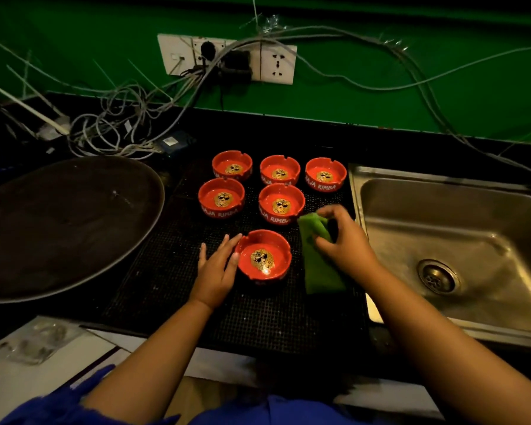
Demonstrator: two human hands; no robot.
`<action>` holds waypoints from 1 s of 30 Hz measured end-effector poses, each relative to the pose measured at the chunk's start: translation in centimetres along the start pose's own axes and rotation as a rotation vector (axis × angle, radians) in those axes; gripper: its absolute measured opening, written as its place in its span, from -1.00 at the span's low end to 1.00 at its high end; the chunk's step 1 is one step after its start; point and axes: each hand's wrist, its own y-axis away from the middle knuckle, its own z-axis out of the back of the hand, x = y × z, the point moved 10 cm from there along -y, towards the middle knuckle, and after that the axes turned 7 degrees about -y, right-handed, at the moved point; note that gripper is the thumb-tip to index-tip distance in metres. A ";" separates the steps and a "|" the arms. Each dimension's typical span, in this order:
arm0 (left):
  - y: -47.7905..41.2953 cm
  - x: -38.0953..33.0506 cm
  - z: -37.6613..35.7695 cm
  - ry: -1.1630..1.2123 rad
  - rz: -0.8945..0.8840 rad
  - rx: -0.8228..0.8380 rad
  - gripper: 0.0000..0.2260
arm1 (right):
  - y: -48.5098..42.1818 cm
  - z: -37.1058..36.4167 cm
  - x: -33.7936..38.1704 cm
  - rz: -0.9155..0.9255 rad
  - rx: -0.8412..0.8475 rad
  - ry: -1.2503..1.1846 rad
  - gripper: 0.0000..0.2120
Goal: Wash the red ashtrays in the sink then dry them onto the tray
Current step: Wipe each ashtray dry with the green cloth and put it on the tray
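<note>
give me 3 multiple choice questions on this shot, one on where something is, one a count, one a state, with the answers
1. Where does the round tray lie relative to the red ashtrays?
A) to their left
B) to their right
C) behind them, against the wall

2. How many red ashtrays sit on the black mat?
A) four
B) six
C) eight

3. What is the right hand doing?
A) gripping a green cloth
B) hanging empty
C) lifting an ashtray

Answers:
1 A, the tray is at the left of the counter, with the ashtrays between it and the sink.
2 B, three stand at the back, two in the middle, and one is nearest, touched by the left hand.
3 A, its fingers curl round the cloth beside the nearest ashtray.
</note>
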 end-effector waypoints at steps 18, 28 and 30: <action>-0.4 0.3 0.1 0.135 0.011 -0.003 -0.63 | 2.4 -12.7 0.6 0.370 0.642 0.883 -0.48; -0.7 0.7 -0.4 0.265 0.055 0.084 -0.65 | 2.5 -11.5 1.4 0.447 0.653 0.826 -0.57; -0.7 0.7 -0.4 0.261 0.061 0.084 -0.65 | 1.8 -12.6 0.9 0.387 0.637 0.929 -0.51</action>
